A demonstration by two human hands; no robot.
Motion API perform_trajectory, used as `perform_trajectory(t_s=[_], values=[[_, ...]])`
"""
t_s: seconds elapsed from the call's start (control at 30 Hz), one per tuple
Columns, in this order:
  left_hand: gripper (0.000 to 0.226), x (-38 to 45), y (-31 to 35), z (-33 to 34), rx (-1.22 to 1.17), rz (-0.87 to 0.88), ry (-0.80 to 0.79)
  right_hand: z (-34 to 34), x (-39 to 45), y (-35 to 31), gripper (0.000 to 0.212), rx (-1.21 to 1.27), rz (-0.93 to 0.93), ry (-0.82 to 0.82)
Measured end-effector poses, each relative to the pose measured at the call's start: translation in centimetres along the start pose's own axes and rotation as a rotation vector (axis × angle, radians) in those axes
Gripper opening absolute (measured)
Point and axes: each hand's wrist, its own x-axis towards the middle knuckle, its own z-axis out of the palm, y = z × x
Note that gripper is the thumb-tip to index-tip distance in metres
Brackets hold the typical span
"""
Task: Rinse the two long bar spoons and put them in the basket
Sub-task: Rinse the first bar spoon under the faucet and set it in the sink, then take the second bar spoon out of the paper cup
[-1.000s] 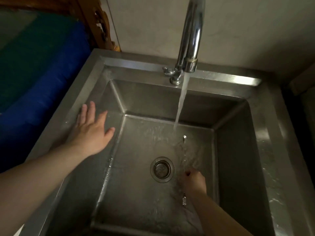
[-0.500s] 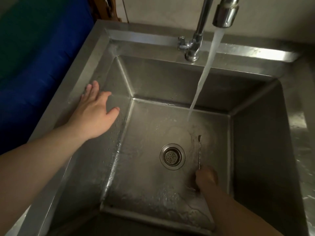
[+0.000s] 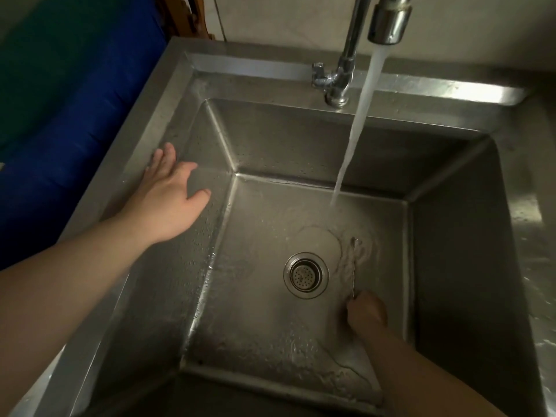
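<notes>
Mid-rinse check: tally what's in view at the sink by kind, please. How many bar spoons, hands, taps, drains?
Bar spoons: 1 visible, bar spoon in the right hand; a second cannot be made out
Hands: 2, with the left hand
Taps: 1, tap
Drains: 1, drain
Total: 5

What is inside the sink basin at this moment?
Inside the sink: running water, the drain strainer, and the right hand gripping a bar spoon. The fist covers its lower end; a second spoon is not visible.
</notes>
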Motion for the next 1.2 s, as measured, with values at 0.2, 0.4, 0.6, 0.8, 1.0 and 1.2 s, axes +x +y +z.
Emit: perform_trajectory(t_s=[0.2,0.4,0.6,0.8,1.0,1.2], values=[[0.063,-1.2,-0.2,-1.7,-0.061,0.018,-0.003,-1.5,-3.6,-0.7,0.028,0.099,-0.057,-0.016],[0.049,-7.5,-1.4,-9.5,-0.174,0.129,0.314,-2.4,-12.7,-5.4,0.02,0.178,-0.28,-0.002],[0.039,-17.7,-8.3,-20.0,-0.083,0.214,0.523,-0.3,-26.2,-14.3,0.008,0.352,-0.629,0.012],[0.042,-28.4,-20.3,-25.2,-0.045,0.032,0.655,3.8,-39.6,-22.7,0.015,0.372,-1.079,0.003],[0.036,-35.7,-32.0,-22.5,-0.151,-0.197,0.692,8.4,-49.4,-30.4,0.009,0.428,-1.121,-0.218],[0.047,-36.8,-38.1,-15.5,-0.312,-0.273,0.42,11.6,-53.0,-37.2,0.034,0.45,-0.991,-0.358]])
